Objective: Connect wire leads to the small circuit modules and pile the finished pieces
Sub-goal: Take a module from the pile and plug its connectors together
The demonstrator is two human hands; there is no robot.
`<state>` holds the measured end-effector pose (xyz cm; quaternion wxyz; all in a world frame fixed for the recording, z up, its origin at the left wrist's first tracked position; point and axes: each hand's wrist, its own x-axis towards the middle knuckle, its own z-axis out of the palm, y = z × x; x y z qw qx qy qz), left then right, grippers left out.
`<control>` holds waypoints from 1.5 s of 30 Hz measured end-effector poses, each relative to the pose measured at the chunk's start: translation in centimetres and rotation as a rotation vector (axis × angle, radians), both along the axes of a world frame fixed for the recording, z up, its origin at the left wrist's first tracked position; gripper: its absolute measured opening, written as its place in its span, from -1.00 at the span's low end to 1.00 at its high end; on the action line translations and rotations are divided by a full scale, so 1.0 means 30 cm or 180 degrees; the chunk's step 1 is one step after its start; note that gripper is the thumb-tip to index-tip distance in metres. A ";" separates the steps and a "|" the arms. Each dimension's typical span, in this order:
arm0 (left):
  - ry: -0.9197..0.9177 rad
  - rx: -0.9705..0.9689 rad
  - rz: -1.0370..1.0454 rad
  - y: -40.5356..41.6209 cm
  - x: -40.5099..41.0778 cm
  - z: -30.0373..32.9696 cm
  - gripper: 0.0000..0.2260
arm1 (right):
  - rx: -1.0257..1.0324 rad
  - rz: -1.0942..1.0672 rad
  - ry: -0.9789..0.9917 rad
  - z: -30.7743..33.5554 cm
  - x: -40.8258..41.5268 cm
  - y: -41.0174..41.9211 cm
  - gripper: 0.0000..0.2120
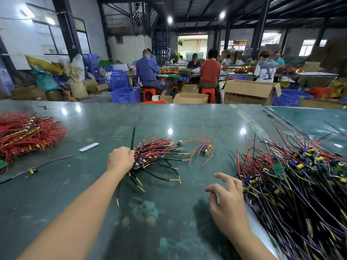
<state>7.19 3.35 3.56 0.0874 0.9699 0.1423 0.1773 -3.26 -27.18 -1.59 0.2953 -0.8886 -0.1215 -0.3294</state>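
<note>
Two hands work over the green table (169, 117). Left hand (120, 159) grips the middle bundle of wired modules (159, 154). Right hand (228, 201) hovers with fingers relaxed, holding nothing, beside the right-side pile (300, 175).

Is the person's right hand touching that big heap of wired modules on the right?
Apart: the head view shows green table between the right hand's fingertips and the heap.

my left hand (120, 158) grips the middle pile of wired modules (155, 156) at its left end, in the centre of the frame. my right hand (228, 201), lower right, hovers over the green table (169, 212) with fingers spread, just beside the big heap of modules (300, 177). a red wire bundle (26, 136) lies at the left edge.
</note>
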 end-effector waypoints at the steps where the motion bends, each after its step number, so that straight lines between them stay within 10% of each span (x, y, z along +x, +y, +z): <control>1: -0.0090 -0.0187 0.0032 0.014 -0.006 0.021 -0.69 | 0.0016 0.0009 0.0001 0.000 -0.001 0.001 -0.73; 24: 0.0222 -0.1174 -0.0346 -0.023 -0.211 -0.027 -0.77 | 0.0027 0.0168 0.0294 0.002 -0.009 -0.001 -0.76; 27: 0.0422 -0.1537 -0.0698 -0.097 -0.239 -0.061 -0.50 | 0.0136 0.0193 0.0387 0.005 -0.016 -0.001 -0.76; 35: 0.0717 0.0020 -0.0549 -0.250 -0.259 -0.142 -0.40 | 0.0379 0.0124 0.0480 0.011 -0.017 -0.002 -0.77; 45: 0.0144 0.0019 0.0043 -0.244 -0.320 -0.185 -0.52 | 0.0479 0.0138 0.0592 0.019 -0.022 -0.010 -0.76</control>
